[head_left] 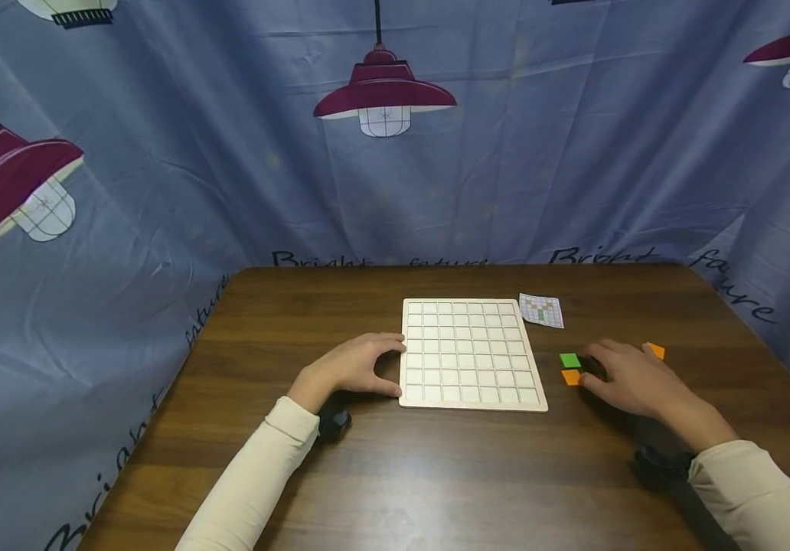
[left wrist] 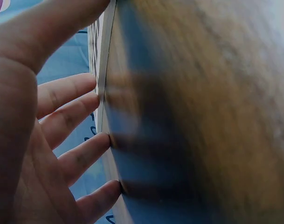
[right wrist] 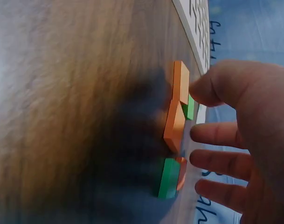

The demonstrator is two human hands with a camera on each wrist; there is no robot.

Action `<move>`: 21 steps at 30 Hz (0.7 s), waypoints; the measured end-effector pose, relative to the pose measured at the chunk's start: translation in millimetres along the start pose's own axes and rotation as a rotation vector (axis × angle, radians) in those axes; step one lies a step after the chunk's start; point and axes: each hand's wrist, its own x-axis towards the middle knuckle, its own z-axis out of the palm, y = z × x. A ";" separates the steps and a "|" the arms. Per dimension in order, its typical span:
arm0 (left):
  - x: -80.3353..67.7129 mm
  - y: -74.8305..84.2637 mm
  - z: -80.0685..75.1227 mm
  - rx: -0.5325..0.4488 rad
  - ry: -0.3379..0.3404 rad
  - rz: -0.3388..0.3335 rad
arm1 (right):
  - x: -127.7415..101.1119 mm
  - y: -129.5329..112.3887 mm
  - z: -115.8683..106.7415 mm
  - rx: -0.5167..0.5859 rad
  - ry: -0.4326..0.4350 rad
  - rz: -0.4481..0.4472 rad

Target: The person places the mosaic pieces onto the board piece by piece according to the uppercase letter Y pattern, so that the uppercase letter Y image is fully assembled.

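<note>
A pale wooden grid board (head_left: pixel 467 353) with square cells lies on the table. At its left edge, my left hand (head_left: pixel 354 363) rests its thumb and fingertips against the side, fingers spread in the left wrist view. To the right of the board, my right hand (head_left: pixel 639 379) hovers at a small group of square tiles. A green tile (head_left: pixel 570 360) and an orange tile (head_left: pixel 571 377) show beside its fingertips, and another orange tile (head_left: pixel 656 350) shows behind it. From the right wrist, more orange (right wrist: pixel 175 126) and green tiles (right wrist: pixel 168 178) appear, with straight fingers close to them.
A small printed card (head_left: pixel 542 311) with a coloured grid pattern lies by the board's upper right corner. The brown wooden table (head_left: pixel 312 306) ends at a blue curtain (head_left: pixel 230 153) printed with lamps and lettering.
</note>
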 end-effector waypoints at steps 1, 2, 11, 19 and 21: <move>0.1 0.0 0.3 0.005 -0.001 -0.005 | -2.5 1.4 0.3 0.000 0.008 -0.010; 0.3 0.0 0.5 0.008 0.001 -0.008 | -4.5 2.6 0.7 -0.001 0.015 -0.022; -0.7 -0.4 0.7 0.010 0.000 -0.022 | -10.0 6.4 3.8 -0.022 0.058 -0.086; 0.2 -1.0 1.3 0.012 0.014 -0.020 | -1.2 2.9 5.8 0.017 0.065 -0.044; 0.5 -1.0 2.7 0.015 0.012 -0.014 | 3.4 1.0 6.4 0.020 0.045 -0.026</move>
